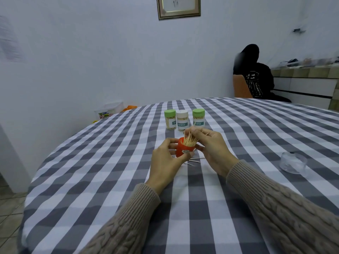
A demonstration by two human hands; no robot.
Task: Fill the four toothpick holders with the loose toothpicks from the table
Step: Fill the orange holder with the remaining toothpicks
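Orange toothpick holder (184,149) held up off the checked worktop (110,162), about mid-worktop, tipped toward the right hand. Left hand (165,162) grips it, fingers curled round the body. Bundle of toothpicks (190,139) fans out of its open mouth, ends splayed rather than parallel.

Right hand (212,149) pinches at the top of the bundle, fingertips curled onto the sticks; one stick pokes out past the fingers toward the far edge.

Three capped holders stand in a row beyond the hands, toward the far edge: green-lidded (170,119), white-lidded (182,120), green-lidded (198,118). All look stocked.

A few loose toothpicks (194,159) lie on the worktop just under the hands. Clear plastic lid (293,163) sits well apart, toward the right edge.

Risks, as judged:
- Splayed sticks may jam crosswise at the mouth and not seat.
- Tilt of holder could spill the bundle if the pinch loosens.
- Pushing hard on a fanned bunch could snap sticks or flick some off.
- Strays under the wrists easy to overlook.
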